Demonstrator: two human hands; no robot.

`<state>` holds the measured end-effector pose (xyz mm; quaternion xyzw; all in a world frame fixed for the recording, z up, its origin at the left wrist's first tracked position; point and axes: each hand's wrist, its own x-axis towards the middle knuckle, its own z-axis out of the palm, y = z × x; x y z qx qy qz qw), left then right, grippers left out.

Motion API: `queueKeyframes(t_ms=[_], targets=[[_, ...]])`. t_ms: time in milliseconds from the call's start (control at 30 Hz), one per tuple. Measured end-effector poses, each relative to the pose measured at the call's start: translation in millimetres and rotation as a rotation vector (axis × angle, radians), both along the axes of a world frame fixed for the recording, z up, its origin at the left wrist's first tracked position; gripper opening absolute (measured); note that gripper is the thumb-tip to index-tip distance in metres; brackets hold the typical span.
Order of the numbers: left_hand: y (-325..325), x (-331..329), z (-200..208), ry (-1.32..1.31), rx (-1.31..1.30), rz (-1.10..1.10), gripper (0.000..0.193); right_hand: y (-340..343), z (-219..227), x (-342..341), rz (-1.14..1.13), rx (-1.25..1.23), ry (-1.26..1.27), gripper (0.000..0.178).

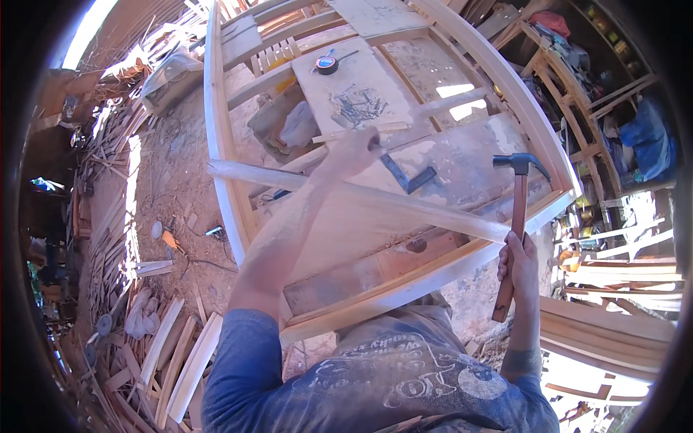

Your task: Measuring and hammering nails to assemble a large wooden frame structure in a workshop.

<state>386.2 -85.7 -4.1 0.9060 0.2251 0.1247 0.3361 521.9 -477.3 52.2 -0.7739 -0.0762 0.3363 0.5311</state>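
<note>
My right hand (518, 258) is wrapped round the wooden handle of a claw hammer (519, 195), held upright with its dark head at the top. A wooden slat (426, 205) slants across the frame, its right end by that hand. My left arm reaches over the slat. At its end, my left hand (354, 150) looks curled, and whatever its fingers hold is hidden. A thin wood strip (361, 133) lies just beyond it, and a dark try square (408, 175) is to its right. Farther off, a pile of nails (359, 106) and a tape measure (327, 65) rest on a board.
A large wooden frame (225, 144) with crosspieces surrounds the work, its near rail (390, 292) close to my body. Wood offcuts (177, 353) litter the floor at left. Rough wooden shelving (570, 101) stands at right, with stacked boards (606, 332) below it.
</note>
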Motion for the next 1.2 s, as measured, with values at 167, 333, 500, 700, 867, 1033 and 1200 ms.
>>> queueKeyframes(t_ms=[167,333,500,700,867,1033,1200], targets=[[-69,108,-90,0.075,0.333,-0.087,0.034,-28,6,43,-0.036,0.188,0.107,0.024],[-94,131,-95,0.294,0.263,-0.069,0.033,-74,-8,96,0.025,0.236,0.140,0.019],[-89,85,-46,0.178,0.103,0.124,0.032,-86,-36,156,0.013,0.199,0.122,0.021],[-110,-50,20,-0.952,-0.592,0.618,0.027,-63,-91,244,0.095,0.238,0.103,0.026],[-184,-156,120,-1.419,-0.576,0.555,0.027,-3,-46,214,0.217,0.261,0.135,0.025],[-219,-201,104,-0.882,-0.550,0.714,0.030,29,-22,176,0.384,0.195,0.124,0.023],[-228,-242,11,0.130,-0.068,0.538,0.024,44,-28,147,0.518,0.189,0.115,0.021]])
